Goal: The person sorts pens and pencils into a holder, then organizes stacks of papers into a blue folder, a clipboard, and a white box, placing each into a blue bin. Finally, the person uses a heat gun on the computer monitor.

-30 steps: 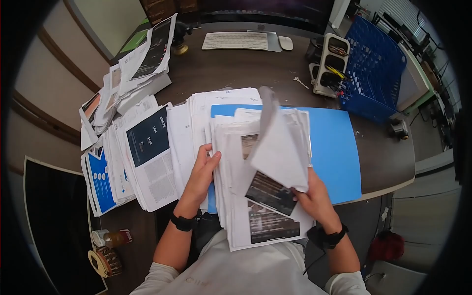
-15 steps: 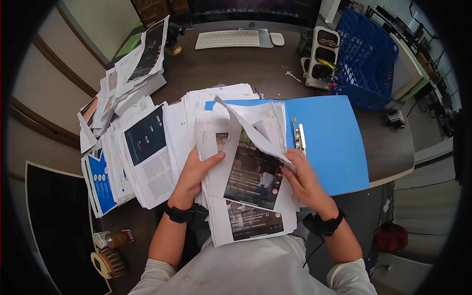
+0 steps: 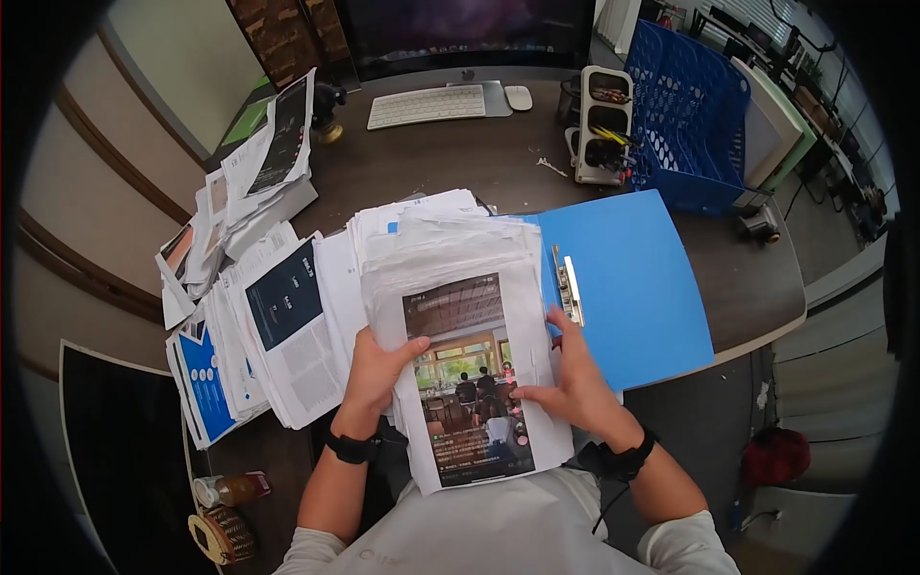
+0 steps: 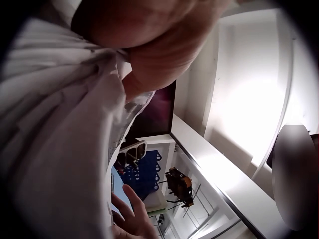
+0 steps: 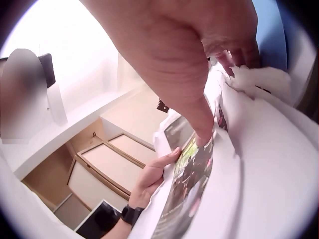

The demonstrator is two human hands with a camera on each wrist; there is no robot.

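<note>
A thick stack of loose papers [image 3: 548,431] is held in front of the person's body, tilted over the desk's front edge. Its top sheet [image 3: 470,374] bears a dark printed screenshot of people sitting by a window. The left hand [image 3: 374,374] grips the stack's left side, thumb on top. From the right, the right hand [image 3: 589,393] holds the other side, thumb on the printed picture and fingers at the edge. In the right wrist view, the right hand [image 5: 174,59] bends over the paper edges. Beneath the stack lies an open blue folder [image 3: 642,287] with a metal clip [image 3: 567,287].
More paper piles [image 3: 287,335] lie at the left, with another heap [image 3: 244,192] behind them. A keyboard [image 3: 426,105], mouse [image 3: 518,98] and monitor [image 3: 470,34] stand at the back. Right of these are a pen organizer [image 3: 604,125] and blue file rack [image 3: 685,125].
The sheet that was curled up in the right hand now lies flat on the stack, its whole picture showing. The stack has shifted left, and the folder's clip has come into view.
</note>
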